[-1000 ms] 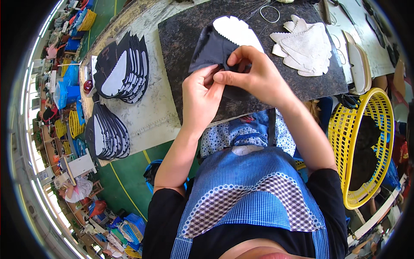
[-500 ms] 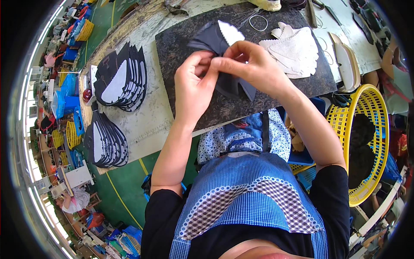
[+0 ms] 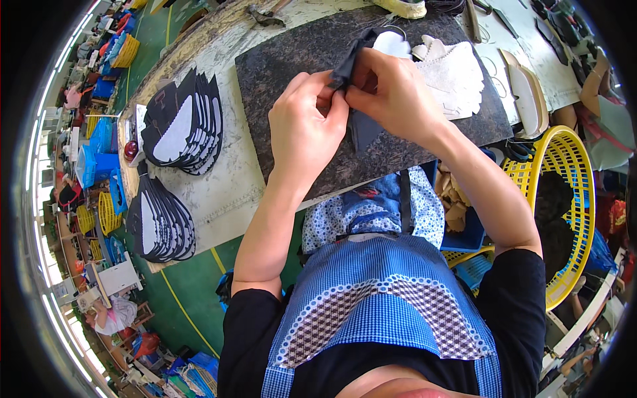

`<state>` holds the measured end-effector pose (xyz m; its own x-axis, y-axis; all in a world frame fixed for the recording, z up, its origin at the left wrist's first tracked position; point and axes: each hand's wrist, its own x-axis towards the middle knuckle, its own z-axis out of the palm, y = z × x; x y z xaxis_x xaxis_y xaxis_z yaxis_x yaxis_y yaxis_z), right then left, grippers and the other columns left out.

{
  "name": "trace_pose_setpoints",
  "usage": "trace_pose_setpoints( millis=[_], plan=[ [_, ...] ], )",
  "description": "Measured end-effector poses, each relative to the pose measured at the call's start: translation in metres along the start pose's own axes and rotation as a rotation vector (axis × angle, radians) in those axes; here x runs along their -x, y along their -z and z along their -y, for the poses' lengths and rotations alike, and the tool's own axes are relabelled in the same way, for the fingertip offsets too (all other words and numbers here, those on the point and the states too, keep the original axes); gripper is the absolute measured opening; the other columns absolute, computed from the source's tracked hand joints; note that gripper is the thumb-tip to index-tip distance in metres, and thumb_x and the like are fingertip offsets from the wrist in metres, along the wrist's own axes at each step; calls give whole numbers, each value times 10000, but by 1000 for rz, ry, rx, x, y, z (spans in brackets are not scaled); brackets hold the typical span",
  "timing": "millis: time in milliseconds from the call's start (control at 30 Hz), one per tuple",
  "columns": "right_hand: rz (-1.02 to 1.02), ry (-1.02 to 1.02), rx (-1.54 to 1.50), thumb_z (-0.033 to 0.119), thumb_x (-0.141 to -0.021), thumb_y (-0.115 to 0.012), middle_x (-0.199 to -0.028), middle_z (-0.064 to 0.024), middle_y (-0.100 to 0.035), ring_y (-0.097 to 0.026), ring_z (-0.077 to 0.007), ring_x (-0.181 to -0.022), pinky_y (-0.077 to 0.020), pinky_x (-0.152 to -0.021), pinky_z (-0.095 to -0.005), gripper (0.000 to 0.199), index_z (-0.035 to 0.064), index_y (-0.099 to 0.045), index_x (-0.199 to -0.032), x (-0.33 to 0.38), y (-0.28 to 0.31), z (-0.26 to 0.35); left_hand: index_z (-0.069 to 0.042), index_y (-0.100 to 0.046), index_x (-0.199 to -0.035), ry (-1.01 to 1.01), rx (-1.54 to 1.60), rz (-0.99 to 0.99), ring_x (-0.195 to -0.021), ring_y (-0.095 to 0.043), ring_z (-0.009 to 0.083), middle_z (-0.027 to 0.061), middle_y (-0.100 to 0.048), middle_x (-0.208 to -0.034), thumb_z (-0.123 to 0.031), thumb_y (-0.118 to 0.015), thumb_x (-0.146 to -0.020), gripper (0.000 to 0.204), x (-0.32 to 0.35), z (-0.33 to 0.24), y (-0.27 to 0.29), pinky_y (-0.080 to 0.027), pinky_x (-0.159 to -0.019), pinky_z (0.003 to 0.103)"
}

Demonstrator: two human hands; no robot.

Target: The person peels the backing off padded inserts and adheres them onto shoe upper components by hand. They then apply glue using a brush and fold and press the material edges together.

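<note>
A black fabric shoe-upper piece (image 3: 364, 128) with a white toothed patch is bunched between my two hands. My left hand (image 3: 307, 109) pinches its folded edge from the left. From the right, my right hand (image 3: 396, 89) closes on the same piece, fingertips almost meeting the left thumb. Beneath both hands lies a dark speckled board (image 3: 272, 73). Next to my right hand, a pile of white zigzag-edged pieces (image 3: 458, 83) rests on the board. What sits exactly between the fingertips is hidden.
Fanned stacks of black-and-white pieces, an upper one (image 3: 189, 126) and a lower one (image 3: 159, 222), lie at the table's left. A yellow basket (image 3: 584, 219) stands at right, beside a blue bin (image 3: 468, 235) of tan scraps. Scissors (image 3: 519, 150) lie at the board's right corner.
The black piece, spread out in a fan before, is now folded up between my hands. My right hand has turned inward and up, and my left hand has shifted slightly right.
</note>
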<state>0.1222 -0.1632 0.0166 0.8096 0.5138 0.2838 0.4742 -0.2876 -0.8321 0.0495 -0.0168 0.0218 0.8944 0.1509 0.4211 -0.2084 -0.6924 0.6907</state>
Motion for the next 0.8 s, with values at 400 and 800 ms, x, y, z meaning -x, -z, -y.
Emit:
trace_pose_setpoints(
  millis=[400, 800],
  plan=[
    [-243, -325, -1156, 125, -897, -664, -950, -82, -694, -686, -130, -817, -574, -756, -268, 199, 8, -597, -1044, 54, 38, -30, 2, -512, -1312, 266, 683, -1, -1166, -575, 208, 137, -592, -1240, -226, -692, -921, 487, -5, 36, -25, -465, -1002, 340],
    [13, -325, -1383, 57, -909, -642, -1054, -140, -693, -702, -188, -911, -591, -799, -314, 201, -13, -610, -1095, 87, 46, -62, -26, -670, -1078, 496, 1112, 234, -845, -684, 132, 74, -709, -986, -76, -779, -813, 291, -9, -3, -13, -576, -763, 272]
  ],
)
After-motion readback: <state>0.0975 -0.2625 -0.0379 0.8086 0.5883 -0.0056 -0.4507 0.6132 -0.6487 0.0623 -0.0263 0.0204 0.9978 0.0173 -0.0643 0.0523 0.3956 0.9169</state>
